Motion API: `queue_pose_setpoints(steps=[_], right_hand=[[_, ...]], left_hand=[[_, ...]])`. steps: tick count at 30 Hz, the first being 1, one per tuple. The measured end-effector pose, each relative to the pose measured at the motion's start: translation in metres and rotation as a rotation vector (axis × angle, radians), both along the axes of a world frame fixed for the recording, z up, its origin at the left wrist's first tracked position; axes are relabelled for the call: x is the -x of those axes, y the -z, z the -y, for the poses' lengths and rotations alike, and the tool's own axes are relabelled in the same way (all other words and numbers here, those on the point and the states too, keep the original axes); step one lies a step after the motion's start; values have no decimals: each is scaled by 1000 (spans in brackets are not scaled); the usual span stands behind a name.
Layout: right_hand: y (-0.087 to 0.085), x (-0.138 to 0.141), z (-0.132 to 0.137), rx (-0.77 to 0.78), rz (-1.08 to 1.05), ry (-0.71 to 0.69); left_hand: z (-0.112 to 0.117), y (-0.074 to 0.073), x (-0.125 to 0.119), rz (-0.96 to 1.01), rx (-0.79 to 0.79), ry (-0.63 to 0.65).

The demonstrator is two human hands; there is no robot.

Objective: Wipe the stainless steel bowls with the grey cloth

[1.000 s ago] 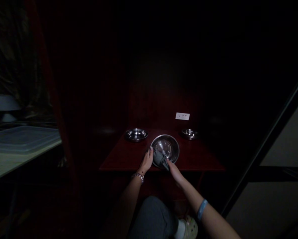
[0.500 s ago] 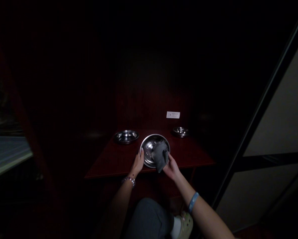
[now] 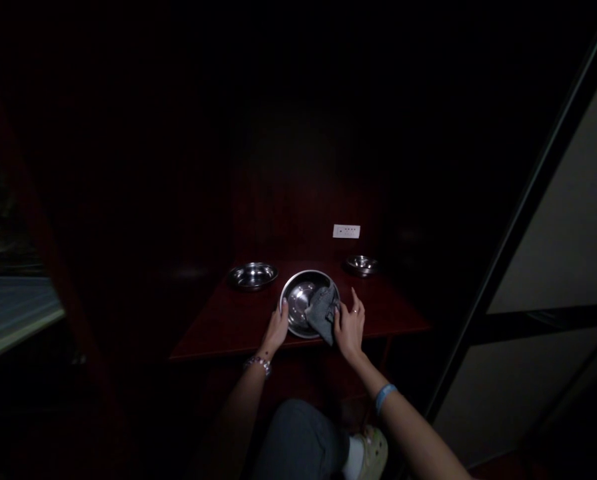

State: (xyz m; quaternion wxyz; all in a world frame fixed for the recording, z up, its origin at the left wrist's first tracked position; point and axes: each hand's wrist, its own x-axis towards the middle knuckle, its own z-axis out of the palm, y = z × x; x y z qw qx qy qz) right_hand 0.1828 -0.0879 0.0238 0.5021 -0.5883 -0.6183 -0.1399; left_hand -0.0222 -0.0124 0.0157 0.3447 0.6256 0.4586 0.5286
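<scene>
A round steel bowl (image 3: 298,293) is held tilted toward me over the front edge of the dark red table (image 3: 378,317). My left hand (image 3: 277,326) grips its left rim, thumb on the inner side. A grey cloth (image 3: 321,311) hangs over the bowl's right rim, part inside and part outside. At that rim, my right hand (image 3: 349,327) pinches the cloth with the thumb, while other fingers extend out to the right behind it.
A wide steel dish (image 3: 253,275) sits at the table's back left, and smaller steel bowls (image 3: 362,265), seemingly stacked, at the back right. A white socket plate (image 3: 346,231) is on the rear wall. My bent knee (image 3: 298,440) is below the table edge.
My right hand has turned from palm-up under the cloth to back-up beside the right rim, and the cloth has shifted with it. My left hand and the bowl have hardly moved.
</scene>
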Motion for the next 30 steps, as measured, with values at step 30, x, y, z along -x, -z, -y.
queue_pose_setpoints(steps=[30], right_hand=[[-35,-50,-7,245,962,-413]], left_hand=[[19,-14,-3,103,-87,31]])
